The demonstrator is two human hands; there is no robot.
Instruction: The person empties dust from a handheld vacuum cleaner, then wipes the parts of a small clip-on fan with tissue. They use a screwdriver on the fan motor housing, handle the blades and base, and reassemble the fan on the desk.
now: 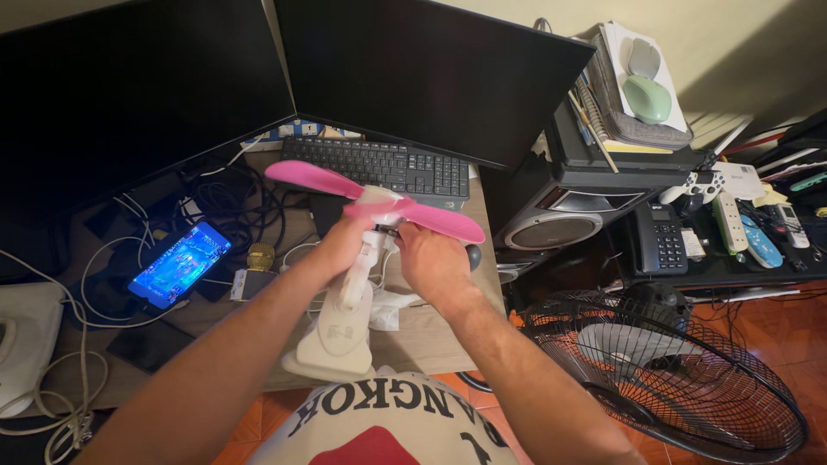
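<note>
A small white desk fan (340,331) with pink soft blades (310,176) stands at the front edge of the wooden desk (431,336). My left hand (345,245) wraps around the fan's upright neck just below the head. My right hand (431,263) grips the head from the right, fingers closed at a small dark part behind the blades. One pink blade sticks out to the upper left, the other (448,222) to the right above my right hand.
Two dark monitors (431,69) stand behind a black keyboard (379,165). A lit phone (179,263) and tangled cables lie at the left. A large black floor fan (672,370) sits at the lower right, below a shelf with a desk telephone (659,237) and remotes.
</note>
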